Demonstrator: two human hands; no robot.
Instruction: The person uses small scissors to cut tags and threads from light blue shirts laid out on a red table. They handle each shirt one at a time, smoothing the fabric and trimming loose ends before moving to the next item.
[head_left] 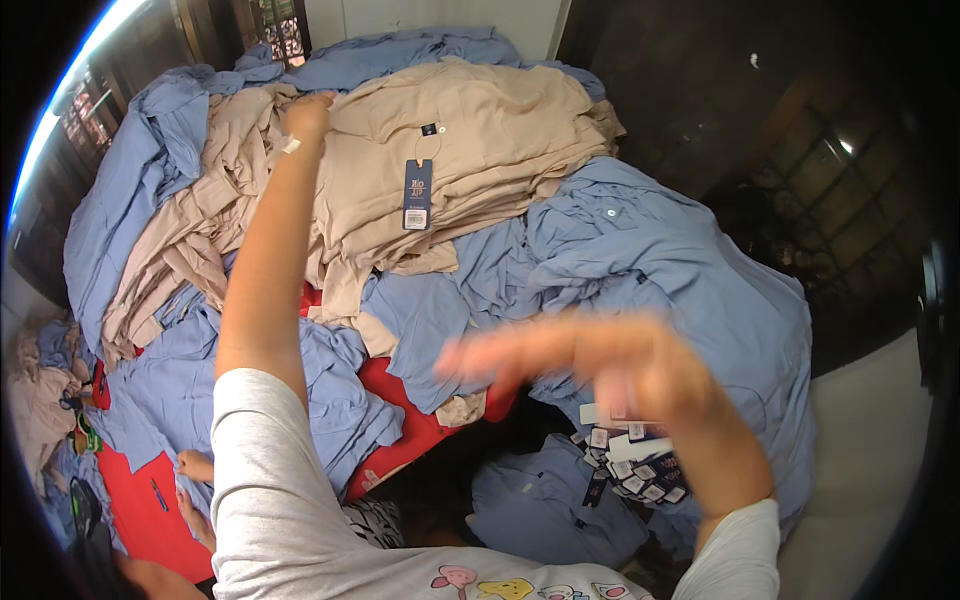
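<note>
Head view: left hand [308,115] grips a beige shirt [470,140] on the pile — right hand [600,360] blurred, fingers spread.

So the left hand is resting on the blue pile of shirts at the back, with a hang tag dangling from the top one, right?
Not quite. In the head view the left hand rests on the beige pile, not a blue one. The rest holds: a dark blue hang tag dangles from the top beige shirt at the back.

The person wears a light grey short-sleeved shirt [290,510] with small cartoon prints across its front.
</note>
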